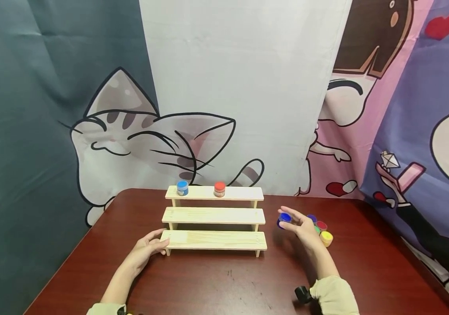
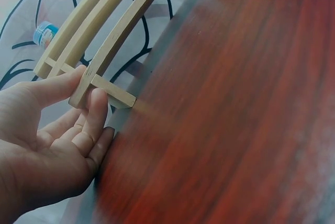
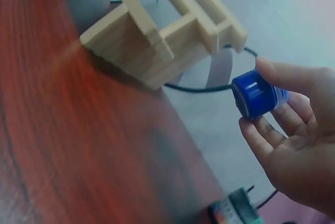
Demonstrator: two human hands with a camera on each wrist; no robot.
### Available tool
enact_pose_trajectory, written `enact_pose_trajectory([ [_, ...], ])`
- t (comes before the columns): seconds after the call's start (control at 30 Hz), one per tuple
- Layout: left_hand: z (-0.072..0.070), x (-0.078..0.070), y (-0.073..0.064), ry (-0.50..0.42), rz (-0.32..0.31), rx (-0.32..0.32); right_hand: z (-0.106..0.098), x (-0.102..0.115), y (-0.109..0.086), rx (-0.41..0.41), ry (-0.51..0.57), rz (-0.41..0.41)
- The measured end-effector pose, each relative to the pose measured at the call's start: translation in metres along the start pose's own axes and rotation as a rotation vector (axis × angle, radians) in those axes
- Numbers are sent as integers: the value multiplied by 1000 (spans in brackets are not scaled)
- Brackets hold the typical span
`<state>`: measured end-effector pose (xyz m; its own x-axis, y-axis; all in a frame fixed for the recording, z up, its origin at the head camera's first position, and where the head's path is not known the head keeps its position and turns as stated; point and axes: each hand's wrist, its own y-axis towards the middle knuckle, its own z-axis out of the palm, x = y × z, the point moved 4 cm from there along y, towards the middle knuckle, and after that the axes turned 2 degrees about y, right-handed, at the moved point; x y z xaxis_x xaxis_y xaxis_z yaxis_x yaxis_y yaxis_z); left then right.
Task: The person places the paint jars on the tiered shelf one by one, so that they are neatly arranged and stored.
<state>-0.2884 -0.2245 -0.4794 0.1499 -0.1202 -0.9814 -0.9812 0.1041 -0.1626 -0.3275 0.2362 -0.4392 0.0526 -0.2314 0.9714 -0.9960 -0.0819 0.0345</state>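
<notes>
A three-step wooden display rack (image 1: 213,240) stands on the table. My left hand (image 1: 145,250) pinches the left end of its lowest step; the left wrist view shows the thumb above and a finger (image 2: 96,114) under the board. Right of the rack, my right hand (image 1: 305,228) holds a small dark blue paint jar (image 1: 284,220) off the table, between thumb and fingers. In the right wrist view the blue jar (image 3: 255,96) is tipped sideways in the picture. On the top step sit a light blue jar (image 1: 182,188) at the left and a red jar (image 1: 219,189) near the middle.
Behind my right hand stand several more jars, among them a yellow one (image 1: 326,238), a dark red one (image 1: 321,225) and a partly hidden green one (image 1: 317,229). A printed cloth backdrop (image 1: 232,87) hangs behind the brown table (image 1: 216,284).
</notes>
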Motion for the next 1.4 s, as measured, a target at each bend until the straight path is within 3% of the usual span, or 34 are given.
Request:
enact_pose_trajectory([
  [0.2,1,-2,1,3,-5,-5,3,27,5,-59,-106,-35],
  [0.5,-4,-3,2,-8,13,-9,18,63,27,-69,-104,-100],
  [0.7,-3,-2,1,-5,5,-9,31,71,39,-51,-97,-142],
  [0.97,-2,-1,1,-2,3,-12,50,78,54,-86,-38,-182],
  [1.4,0,-1,1,1,10,4,60,88,72,-74,-106,-129],
])
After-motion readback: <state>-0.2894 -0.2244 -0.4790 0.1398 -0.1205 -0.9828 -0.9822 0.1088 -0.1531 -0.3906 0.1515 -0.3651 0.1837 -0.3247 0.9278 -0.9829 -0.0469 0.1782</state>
